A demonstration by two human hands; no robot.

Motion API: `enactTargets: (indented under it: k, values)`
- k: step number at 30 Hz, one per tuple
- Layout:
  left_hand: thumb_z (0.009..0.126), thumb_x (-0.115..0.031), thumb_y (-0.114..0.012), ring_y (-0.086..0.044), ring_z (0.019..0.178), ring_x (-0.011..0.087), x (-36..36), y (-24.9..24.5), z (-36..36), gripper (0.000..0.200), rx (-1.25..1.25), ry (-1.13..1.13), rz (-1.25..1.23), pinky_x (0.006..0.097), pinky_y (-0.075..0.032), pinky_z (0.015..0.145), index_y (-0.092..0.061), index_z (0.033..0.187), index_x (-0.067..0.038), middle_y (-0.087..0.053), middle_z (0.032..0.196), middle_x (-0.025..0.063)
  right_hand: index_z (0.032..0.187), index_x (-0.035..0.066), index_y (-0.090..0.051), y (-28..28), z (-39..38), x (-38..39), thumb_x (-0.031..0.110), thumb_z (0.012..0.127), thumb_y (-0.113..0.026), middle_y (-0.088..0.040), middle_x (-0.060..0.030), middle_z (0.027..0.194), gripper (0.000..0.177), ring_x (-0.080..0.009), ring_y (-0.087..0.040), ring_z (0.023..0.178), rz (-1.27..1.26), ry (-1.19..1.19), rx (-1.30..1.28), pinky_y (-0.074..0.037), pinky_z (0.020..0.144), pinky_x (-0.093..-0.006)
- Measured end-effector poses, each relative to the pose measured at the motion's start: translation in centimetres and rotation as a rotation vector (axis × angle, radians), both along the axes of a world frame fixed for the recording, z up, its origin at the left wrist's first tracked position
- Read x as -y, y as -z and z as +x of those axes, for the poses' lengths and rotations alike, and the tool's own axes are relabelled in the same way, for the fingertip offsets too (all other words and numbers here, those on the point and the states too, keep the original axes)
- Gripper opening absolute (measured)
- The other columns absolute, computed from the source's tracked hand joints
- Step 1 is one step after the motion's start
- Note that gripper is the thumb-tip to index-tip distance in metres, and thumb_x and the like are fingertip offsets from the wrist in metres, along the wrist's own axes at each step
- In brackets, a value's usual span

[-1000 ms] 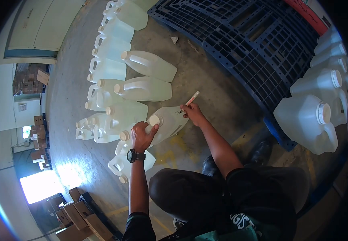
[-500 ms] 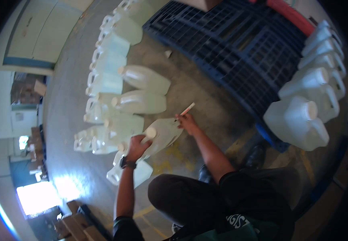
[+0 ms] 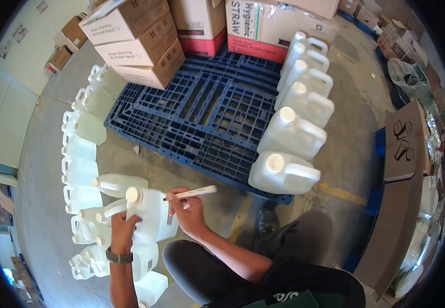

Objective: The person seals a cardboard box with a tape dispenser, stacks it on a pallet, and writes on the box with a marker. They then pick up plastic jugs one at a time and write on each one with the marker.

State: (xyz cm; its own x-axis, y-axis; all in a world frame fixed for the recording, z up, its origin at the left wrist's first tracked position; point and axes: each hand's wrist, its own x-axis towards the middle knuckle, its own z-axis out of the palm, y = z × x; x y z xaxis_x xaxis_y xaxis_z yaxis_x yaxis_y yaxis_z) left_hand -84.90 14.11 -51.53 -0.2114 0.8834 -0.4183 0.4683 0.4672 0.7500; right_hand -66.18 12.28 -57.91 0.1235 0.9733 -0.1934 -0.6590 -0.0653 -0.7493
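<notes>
My left hand (image 3: 123, 230), with a watch on its wrist, is wrapped round the handle of a white translucent jug (image 3: 151, 218) with a cream cap. The fingers on the handle's far side are hidden. In my right hand (image 3: 188, 214) is a white marker (image 3: 198, 192), its dark tip at or very near the jug's upper side. A dark label strip shows on the jug's side just below that hand. Close to the held jug, another capped jug (image 3: 122, 184) stands beyond it, and a further jug (image 3: 150, 287) is beneath my left wrist.
Jugs in a row (image 3: 81, 172) line the left side. Another row of jugs (image 3: 286, 136) runs along the right edge of a blue plastic pallet (image 3: 196, 120). Stacked cartons (image 3: 143, 46) rest on the pallet's far end. Cardboard boxes (image 3: 402, 205) stand at the right.
The view has swung right, bringing the pallet's cartons and right-hand boxes into sight. The held jug looks more upright. The marker has tipped from steep to nearly level; both hands keep their holds.
</notes>
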Motion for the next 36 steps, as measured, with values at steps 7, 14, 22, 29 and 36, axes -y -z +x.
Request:
enactTargets:
  k: [7,14,22,29,36]
  values:
    - [0.067,-0.007,-0.070,-0.049,0.053,0.0098,-10.6,-2.1,15.8,0.016,0.304,-0.011,0.237,0.0272,-0.038,0.050,-0.068,0.077,0.005,-0.059,0.064,0.0023,0.094,0.000,-0.062,-13.7,16.7,3.1,0.012,0.093,-0.064,-0.059,-0.0046,0.084,0.012,-0.0086,-0.057,0.066,0.235,0.285,0.253,-0.048,0.059,-0.0233]
    - [0.063,-0.008,-0.073,-0.062,0.063,0.0248,-28.0,1.9,37.8,0.022,0.642,-0.212,0.260,0.0365,-0.050,0.058,-0.066,0.080,0.006,-0.064,0.075,0.0100,0.087,0.004,-0.056,-12.5,28.9,6.4,0.017,0.090,-0.063,-0.047,-0.0050,0.069,0.016,-0.0095,-0.043,0.049,0.248,0.695,0.228,-0.049,0.046,-0.0331]
    - [0.080,-0.029,-0.070,-0.065,0.104,0.0239,-39.3,6.0,59.9,0.053,-0.602,0.520,0.581,0.0362,-0.050,0.092,-0.059,0.122,0.003,-0.067,0.111,0.0173,0.105,0.010,-0.056,-14.0,34.2,10.7,0.020,0.097,-0.059,-0.058,-0.0062,0.087,0.013,-0.0159,-0.058,0.072,0.021,0.797,0.039,-0.053,0.061,-0.0307]
    - [0.089,-0.047,-0.057,-0.057,0.051,0.0204,-40.2,4.7,62.9,0.052,0.112,0.376,0.492,0.0339,-0.047,0.047,-0.073,0.078,0.000,-0.062,0.060,0.0102,0.105,0.004,-0.053,-14.6,37.1,9.2,0.019,0.100,-0.053,-0.052,-0.0083,0.089,0.016,-0.0154,-0.051,0.071,0.209,0.869,-0.053,-0.054,0.065,-0.0349]
    - [0.067,-0.098,-0.023,-0.038,0.046,0.0171,-38.5,14.5,56.0,0.115,0.286,0.306,-0.269,0.0403,-0.052,0.049,-0.056,0.114,0.001,-0.042,0.061,0.0050,0.109,0.003,-0.055,-13.0,36.8,5.7,0.021,0.102,-0.049,-0.056,-0.0109,0.092,0.020,-0.0178,-0.056,0.070,0.404,0.769,0.020,-0.054,0.064,-0.0394]
